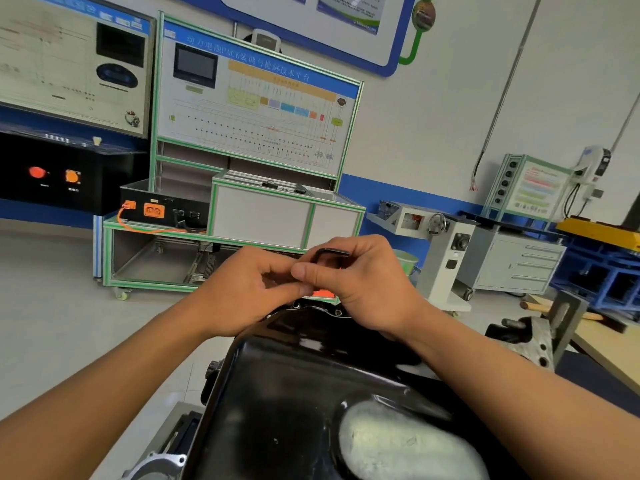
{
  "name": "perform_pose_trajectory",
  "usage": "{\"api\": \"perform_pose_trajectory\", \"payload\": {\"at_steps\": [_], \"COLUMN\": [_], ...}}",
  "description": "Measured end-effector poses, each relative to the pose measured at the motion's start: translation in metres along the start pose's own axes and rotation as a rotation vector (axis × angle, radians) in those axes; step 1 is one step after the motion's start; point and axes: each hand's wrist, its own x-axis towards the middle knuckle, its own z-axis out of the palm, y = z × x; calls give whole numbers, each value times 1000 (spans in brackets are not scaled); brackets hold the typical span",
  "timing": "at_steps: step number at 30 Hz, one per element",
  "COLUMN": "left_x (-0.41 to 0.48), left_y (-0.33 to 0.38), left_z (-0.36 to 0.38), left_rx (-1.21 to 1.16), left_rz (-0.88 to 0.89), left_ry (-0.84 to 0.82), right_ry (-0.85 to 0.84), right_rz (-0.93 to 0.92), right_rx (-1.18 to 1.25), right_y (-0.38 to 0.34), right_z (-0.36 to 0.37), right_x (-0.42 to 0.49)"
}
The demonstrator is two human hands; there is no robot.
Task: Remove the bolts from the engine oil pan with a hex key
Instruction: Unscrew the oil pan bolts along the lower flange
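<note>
From the head camera, a glossy black pressed-steel engine oil pan (311, 386) fills the lower middle of the frame, its flat bottom facing up and a pale reflection spread across its near right part. Both bare forearms reach over it to its far edge, where the two hands meet.

The right hand (360, 282) is closed around a dark L-shaped steel hex key (329, 252); the key's bend and short arm stick out above the fingers, while the long arm runs down out of sight between the hands. The left hand (242, 289) is curled with thumb and fingertips pinched against the right thumb, close to the key's hidden shaft; whether it grips the key or a bolt cannot be told.

Just beneath the hands, along the pan's far rim, small round bolt heads (296, 304) sit in the flange.

Beyond the pan, a green-framed white training board on castors (256, 109) stands against the wall, and a grey metal drawer cabinet (519, 268) sits to the right.
</note>
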Motion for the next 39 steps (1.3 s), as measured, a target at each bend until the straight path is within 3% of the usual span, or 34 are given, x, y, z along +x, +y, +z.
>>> {"api": "perform_pose_trajectory", "payload": {"at_steps": [6, 9, 14, 22, 28, 34, 39], "left_x": [3, 7, 2, 5, 0, 7, 4], "left_y": [-3, -5, -2, -1, 7, 3, 6], "left_z": [4, 7, 2, 5, -1, 4, -1], "left_rx": [-11, 33, 9, 54, 58, 54, 21], "left_rz": [10, 22, 22, 9, 3, -16, -41], "left_ry": [158, 226, 7, 183, -28, 137, -1], "right_ry": [11, -6, 6, 19, 18, 33, 44], "right_rz": [134, 113, 93, 103, 98, 92, 103], "right_rx": [164, 167, 115, 99, 99, 91, 89], "right_y": [4, 6, 5, 4, 7, 7, 4], "right_z": [-1, -2, -1, 0, -1, 0, -1], "right_x": [4, 4, 2, 2, 4, 3, 2]}}
